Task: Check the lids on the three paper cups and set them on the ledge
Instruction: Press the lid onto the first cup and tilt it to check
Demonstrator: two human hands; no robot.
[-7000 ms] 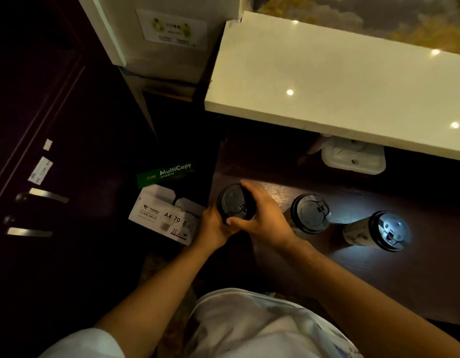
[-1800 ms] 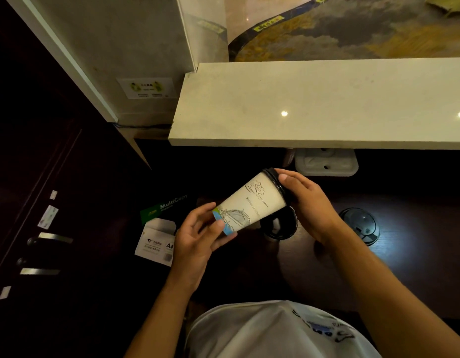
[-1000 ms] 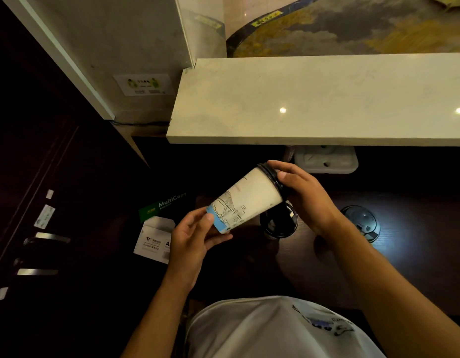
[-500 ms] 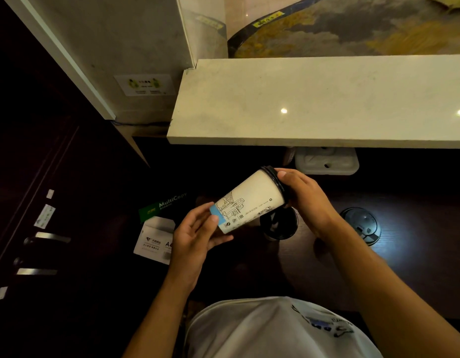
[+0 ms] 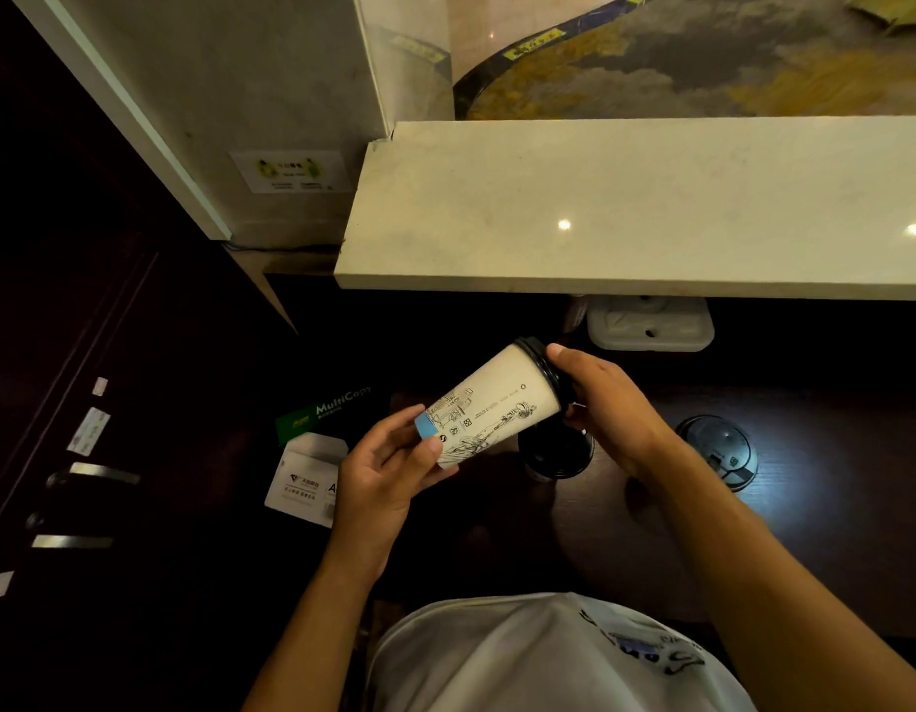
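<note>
I hold a white paper cup (image 5: 489, 405) with line drawings and a black lid, tilted on its side in the air above the dark table. My left hand (image 5: 389, 467) grips its base, where a blue band shows. My right hand (image 5: 602, 403) wraps around the lid end. A second cup with a black lid (image 5: 553, 457) stands on the table just below, partly hidden by the held cup. A third lidded cup (image 5: 718, 452) stands further right. The pale stone ledge (image 5: 625, 213) runs across the view above the table.
A white plastic box (image 5: 651, 323) sits under the ledge at the back of the dark table (image 5: 831, 531). Paper reams, one green labelled MultiCopy (image 5: 325, 411) and one white (image 5: 304, 477), lie low at the left. A dark cabinet with metal handles (image 5: 86, 475) fills the left side.
Seven seconds ago the cup stood on the table under both hands. Since then it was lifted and tipped sideways, and over the last second it has been turned about its axis, showing different print.
</note>
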